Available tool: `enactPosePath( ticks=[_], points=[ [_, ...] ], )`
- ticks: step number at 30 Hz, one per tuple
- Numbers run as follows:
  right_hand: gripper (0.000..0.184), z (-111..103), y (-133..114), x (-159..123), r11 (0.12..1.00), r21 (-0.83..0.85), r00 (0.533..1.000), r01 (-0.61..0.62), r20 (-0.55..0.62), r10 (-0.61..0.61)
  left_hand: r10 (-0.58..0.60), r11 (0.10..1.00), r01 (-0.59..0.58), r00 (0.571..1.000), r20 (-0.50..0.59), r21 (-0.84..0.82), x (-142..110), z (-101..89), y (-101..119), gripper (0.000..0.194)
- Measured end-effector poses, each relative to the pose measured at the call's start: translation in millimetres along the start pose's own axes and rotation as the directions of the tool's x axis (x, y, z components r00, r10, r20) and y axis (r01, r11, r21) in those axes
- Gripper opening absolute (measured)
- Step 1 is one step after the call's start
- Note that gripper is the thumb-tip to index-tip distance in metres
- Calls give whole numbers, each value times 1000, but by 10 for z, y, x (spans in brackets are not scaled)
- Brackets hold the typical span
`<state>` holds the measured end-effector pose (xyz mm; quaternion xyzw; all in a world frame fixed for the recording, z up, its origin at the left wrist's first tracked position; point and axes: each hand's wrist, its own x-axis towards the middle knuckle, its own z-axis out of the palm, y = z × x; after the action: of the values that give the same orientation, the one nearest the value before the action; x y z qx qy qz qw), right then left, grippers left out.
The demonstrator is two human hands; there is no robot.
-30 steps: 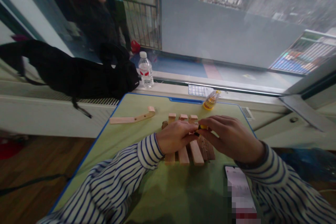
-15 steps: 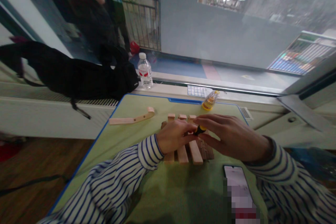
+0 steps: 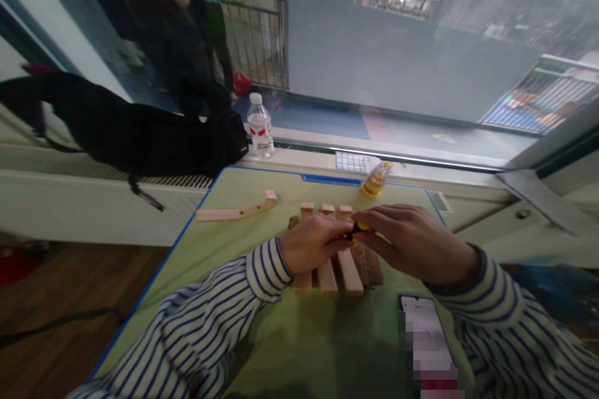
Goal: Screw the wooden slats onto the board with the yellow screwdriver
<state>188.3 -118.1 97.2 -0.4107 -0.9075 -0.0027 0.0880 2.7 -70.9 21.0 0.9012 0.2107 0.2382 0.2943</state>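
My right hand (image 3: 412, 240) pinches the yellow-and-black handle of a screwdriver (image 3: 357, 230) between thumb and fingers. My left hand (image 3: 311, 243) is closed at the black end of the same screwdriver, its fingertips pressed together there. The shaft and tip are hidden by the fingers. Below both hands, three pale wooden strips (image 3: 350, 274) lie side by side over darker brown wooden pieces (image 3: 369, 265). Left of them lies a bent pale wooden piece (image 3: 229, 214) with two dark holes.
A glue bottle (image 3: 375, 181) stands at the back of the green table (image 3: 281, 336). A phone (image 3: 423, 336) lies near my right forearm. On the sill are a water bottle (image 3: 261, 128), a black bag (image 3: 154, 137) and a gridded white sheet (image 3: 350, 162).
My right fingers have closed in on the screwdriver handle, which has turned a little between them. My left hand stays nearly in place, and the wooden pieces lie as before.
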Motion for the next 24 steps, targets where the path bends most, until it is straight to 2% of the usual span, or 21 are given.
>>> enactPosePath(
  ticks=[13,19,24],
  points=[
    [24,74,-26,-34,999,-13,999,-36,-30,36,35,998,-33,999,40,-47,-2,-15,-6,14],
    [25,51,-38,-6,999,-19,999,-49,-12,49,-48,998,49,998,-37,25,-2,5,5,21],
    [28,7,-30,7,999,-20,999,-42,20,43,-91,994,95,994,-64,51,-9,21,-10,17]
  ],
)
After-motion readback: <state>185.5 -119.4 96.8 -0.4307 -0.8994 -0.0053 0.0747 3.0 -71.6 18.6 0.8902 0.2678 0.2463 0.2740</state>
